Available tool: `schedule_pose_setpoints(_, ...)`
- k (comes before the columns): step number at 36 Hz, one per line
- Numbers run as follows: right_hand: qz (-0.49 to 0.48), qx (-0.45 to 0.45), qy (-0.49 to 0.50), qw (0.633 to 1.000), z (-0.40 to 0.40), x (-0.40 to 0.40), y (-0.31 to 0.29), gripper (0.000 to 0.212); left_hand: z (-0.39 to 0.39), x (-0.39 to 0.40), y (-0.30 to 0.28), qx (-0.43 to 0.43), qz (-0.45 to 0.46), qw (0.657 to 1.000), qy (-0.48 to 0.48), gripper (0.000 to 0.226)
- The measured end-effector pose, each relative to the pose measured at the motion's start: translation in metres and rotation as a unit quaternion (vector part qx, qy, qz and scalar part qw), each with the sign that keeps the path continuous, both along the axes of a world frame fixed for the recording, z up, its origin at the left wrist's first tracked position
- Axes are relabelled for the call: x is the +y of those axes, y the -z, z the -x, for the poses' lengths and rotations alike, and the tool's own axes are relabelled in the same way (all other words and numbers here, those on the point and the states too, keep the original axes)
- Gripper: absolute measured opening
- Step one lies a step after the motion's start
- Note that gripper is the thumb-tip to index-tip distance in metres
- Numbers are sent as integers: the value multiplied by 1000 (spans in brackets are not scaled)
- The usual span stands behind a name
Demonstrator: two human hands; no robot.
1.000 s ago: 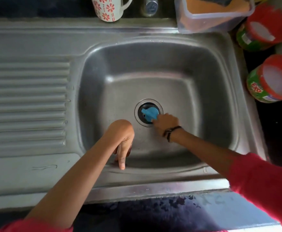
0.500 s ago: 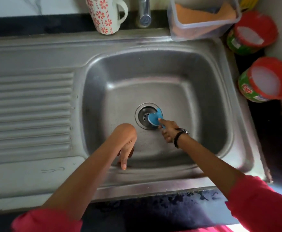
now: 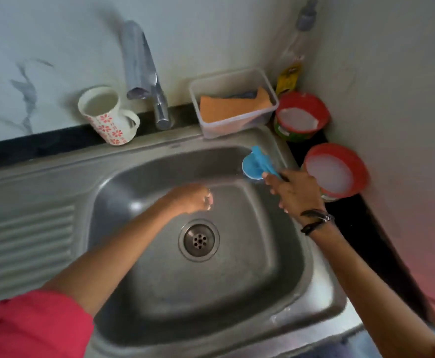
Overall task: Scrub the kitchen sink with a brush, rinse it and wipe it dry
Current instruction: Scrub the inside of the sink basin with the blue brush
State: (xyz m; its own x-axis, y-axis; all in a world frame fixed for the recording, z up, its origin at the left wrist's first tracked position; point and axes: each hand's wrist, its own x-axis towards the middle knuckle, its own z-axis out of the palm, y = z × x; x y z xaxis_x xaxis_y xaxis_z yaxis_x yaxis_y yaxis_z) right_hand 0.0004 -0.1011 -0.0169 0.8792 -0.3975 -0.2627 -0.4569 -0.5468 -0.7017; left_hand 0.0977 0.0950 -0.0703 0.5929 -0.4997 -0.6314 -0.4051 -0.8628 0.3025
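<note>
The right hand [image 3: 297,193] grips the handle of the round blue plastic scrubbing brush [image 3: 256,165], holding it at the far right corner of the stainless steel sink basin [image 3: 237,285], near the rim and seemingly just clear of the steel. The left hand [image 3: 194,198] hovers over the middle of the basin, just beyond the round perforated metal drain [image 3: 199,240]; its fingers curl loosely and grip nothing. The step in hand appears to be scrubbing the upper walls and corners. For good results, press the bristle face flat against the steel, work in short overlapping strokes along the rim curve, then proceed down each wall towards the drain so that loosened dirt collects there. Keep the free hand clear of the brush path. Room is tight on the far and right sides: a clear plastic tub holding an orange cloth [image 3: 233,107] sits on the far rim just beside the brush, two red-lidded round containers [image 3: 333,170] stand on the dark bench at the right, and the chrome tap [image 3: 146,73] overhangs the far edge, with a white floral mug [image 3: 108,116] at its left. Long strokes risk knocking these. The basin floor and the ribbed drainboard [image 3: 25,244] at the left offer open room.
</note>
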Motion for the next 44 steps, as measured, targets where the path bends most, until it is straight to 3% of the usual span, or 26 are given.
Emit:
schedule_pose_setpoints(4, 31, -77, 45, 996, -20, -37, -21, 34, -28, -47, -11, -51, 126, 989, -59, 27)
schedule_pose_setpoints(8, -21, -136, 96, 986, -48, -64, -32, 12, -43, -96, -19, -92, 244, 961, -89, 30)
schedule_pose_setpoints(10, -19, -154, 107, 982, -62, -73, -40, 17, -47, -118, -25, -129, 284, 946, -85, 32)
schedule_pose_setpoints(14, 85, -142, 97, 981, -83, -87, -48, 29, -51, -148, -35, -176, 321, 924, -109, 38)
schedule_pose_setpoints(20, 192, -29, 56, 979, -108, -102, -39, 35, -44, -159, -38, -221, 317, 914, -120, 42)
schedule_pose_setpoints(25, 295, 44, -6, 954, -117, -105, -52, 33, -42, -162, -46, -257, 239, 930, -108, 29)
schedule_pose_setpoints(31, 224, 86, -22, 970, -111, -103, -58, 33, -37, -163, -42, -259, 197, 940, -101, 24)
schedule_pose_setpoints(36, 120, 43, -7, 992, -126, -100, -45, 32, -42, -161, -48, -252, 177, 949, -69, 28)
schedule_pose_setpoints(44, 151, 10, 31, 988, -126, -94, -41, 32, -48, -161, -57, -213, 151, 964, -42, 36)
